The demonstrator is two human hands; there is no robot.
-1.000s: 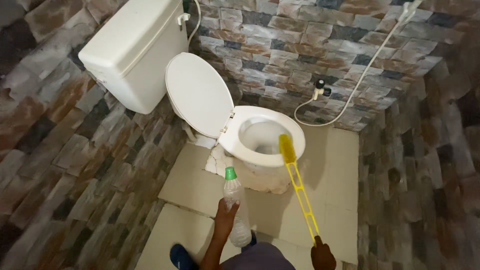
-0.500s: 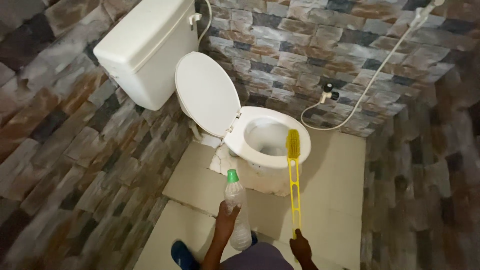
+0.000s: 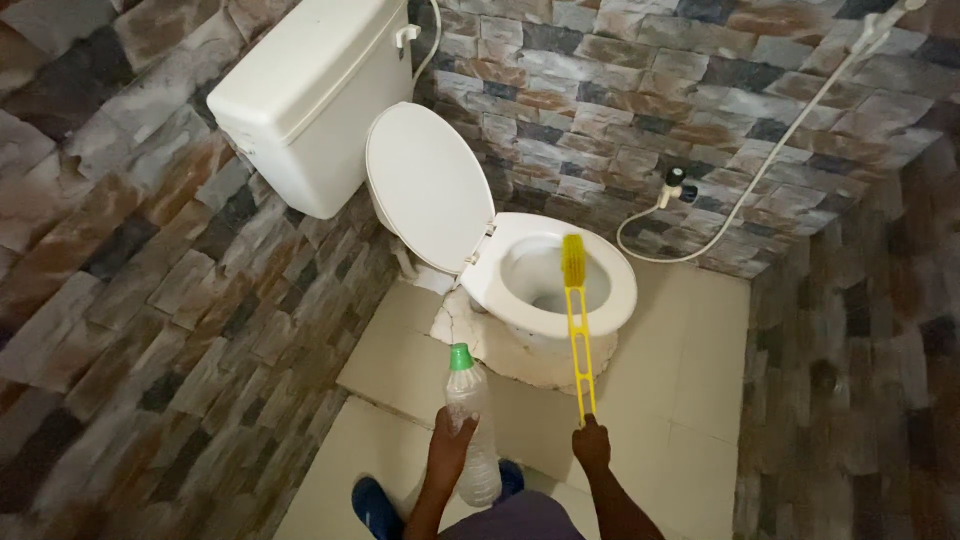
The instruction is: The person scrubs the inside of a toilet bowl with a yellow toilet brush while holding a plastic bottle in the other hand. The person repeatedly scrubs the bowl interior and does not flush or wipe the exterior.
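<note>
Gripping the near end of a long yellow toilet brush, the right hand closed snugly round the handle low in the view. Running almost straight away from that hand, the brush's long axis, near to far with a slight lean to the left, ending in the yellow bristle head poised over the open toilet bowl; whether the bristles touch the porcelain cannot be told. Lying directly far of the right hand, then, the bowl, with the shaft bridging the gap between the two. Clasped in the left hand, just beside and to the left, a clear plastic bottle with a green cap, held nearly upright, fingers wrapped round its middle (contents hard to make out). Sitting nearer the bowl by way of the brush, the right hand; kept back over the pale floor tiles, the left with its bottle. Raised against the white cistern at far left, the seat lid. Looping along the stone-patterned wall at far right, a white spray hose. Peeking in at the bottom edge, a blue shoe.
</note>
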